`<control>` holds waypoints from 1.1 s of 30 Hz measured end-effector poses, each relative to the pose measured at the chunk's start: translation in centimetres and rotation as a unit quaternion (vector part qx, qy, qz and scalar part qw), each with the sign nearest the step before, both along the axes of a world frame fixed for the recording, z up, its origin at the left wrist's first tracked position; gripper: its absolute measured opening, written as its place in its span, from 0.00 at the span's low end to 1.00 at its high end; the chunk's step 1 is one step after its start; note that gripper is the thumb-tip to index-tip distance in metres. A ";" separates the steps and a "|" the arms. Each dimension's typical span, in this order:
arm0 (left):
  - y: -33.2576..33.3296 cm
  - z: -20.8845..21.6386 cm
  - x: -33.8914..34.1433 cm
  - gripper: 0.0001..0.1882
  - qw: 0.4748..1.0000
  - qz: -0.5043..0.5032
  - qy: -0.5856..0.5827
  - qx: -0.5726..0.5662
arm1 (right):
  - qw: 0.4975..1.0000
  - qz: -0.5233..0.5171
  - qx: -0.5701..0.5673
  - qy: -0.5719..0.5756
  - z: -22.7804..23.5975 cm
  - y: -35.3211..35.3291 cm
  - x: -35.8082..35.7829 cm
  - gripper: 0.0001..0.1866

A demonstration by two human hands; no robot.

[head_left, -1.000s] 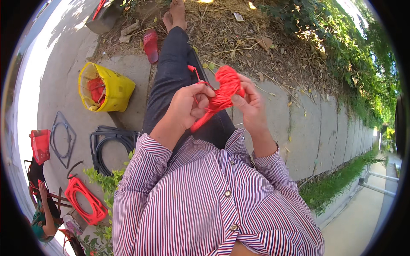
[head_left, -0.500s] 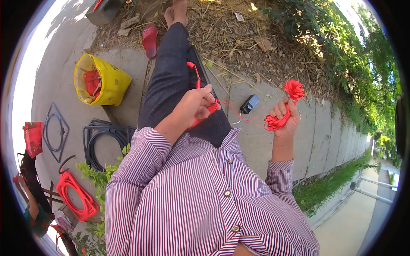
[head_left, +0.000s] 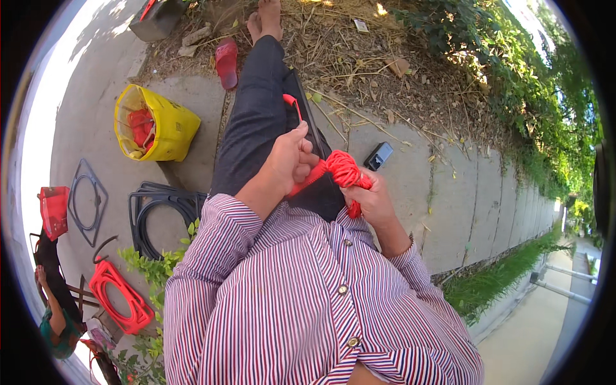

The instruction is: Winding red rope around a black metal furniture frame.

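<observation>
My left hand [head_left: 290,159] is closed over my thigh, its fingers on a narrow red strip [head_left: 307,179] that looks tightly wound or knotted from cord. Another red length of the strip [head_left: 292,101] shows beyond my fingertips, lying along the dark-trousered leg. Close beside it, my right hand [head_left: 372,197] grips a looped bundle of red cord [head_left: 344,168]. The bundle's loops bulge out toward my left hand and nearly meet the strip. What lies under my left fingers is partly hidden.
A yellow bucket-like bag [head_left: 168,125] with red stuff inside stands at left. Near it lie a dark coil on a frame [head_left: 154,215], a grey diamond-shaped frame [head_left: 86,199] and a red coil [head_left: 122,298]. A phone [head_left: 378,156] rests on the paving. Another person's arm [head_left: 54,305] shows lower left.
My right hand has swung in from the far right with the cord bundle, up against my left hand. The stretched strand between them has gone slack or out of sight. My left hand has barely moved.
</observation>
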State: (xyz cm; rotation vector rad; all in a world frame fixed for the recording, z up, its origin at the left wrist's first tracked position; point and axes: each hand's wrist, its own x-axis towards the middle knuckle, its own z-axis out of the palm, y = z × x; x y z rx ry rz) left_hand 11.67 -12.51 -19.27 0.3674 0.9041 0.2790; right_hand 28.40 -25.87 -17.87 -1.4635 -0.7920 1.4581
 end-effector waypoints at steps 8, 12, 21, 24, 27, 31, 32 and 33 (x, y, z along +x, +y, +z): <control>-0.6 2.1 -0.6 0.13 0.934 0.000 0.116 0.339 | 0.960 -0.187 0.021 0.209 -1.3 0.5 3.6 0.16; -3.3 4.3 0.1 0.17 0.687 -0.086 0.069 0.719 | 0.926 -0.034 0.101 0.362 0.7 -0.1 1.2 0.21; 0.3 6.5 -1.8 0.15 0.918 0.144 -0.218 0.299 | 0.915 0.085 0.058 0.390 -0.6 2.0 1.9 0.18; 3.0 5.5 -3.5 0.14 0.700 -0.017 0.082 0.709 | 0.940 0.034 0.187 0.284 -1.4 4.0 4.5 0.14; 2.5 3.5 -3.3 0.14 0.450 -0.281 0.301 0.793 | 0.995 0.069 0.040 -0.066 -2.3 5.5 3.4 0.17; 0.8 0.7 -0.9 0.12 0.589 -0.241 0.280 0.719 | 0.945 0.197 0.143 -0.217 -2.9 6.6 1.3 0.21; 0.6 0.3 -0.7 0.12 0.588 -0.240 0.293 0.715 | 0.944 0.200 0.112 -0.237 -2.8 6.7 1.3 0.23; 0.6 -0.1 -0.6 0.14 0.652 -0.229 0.280 0.667 | 0.943 0.185 0.088 -0.263 -2.6 6.7 1.5 0.24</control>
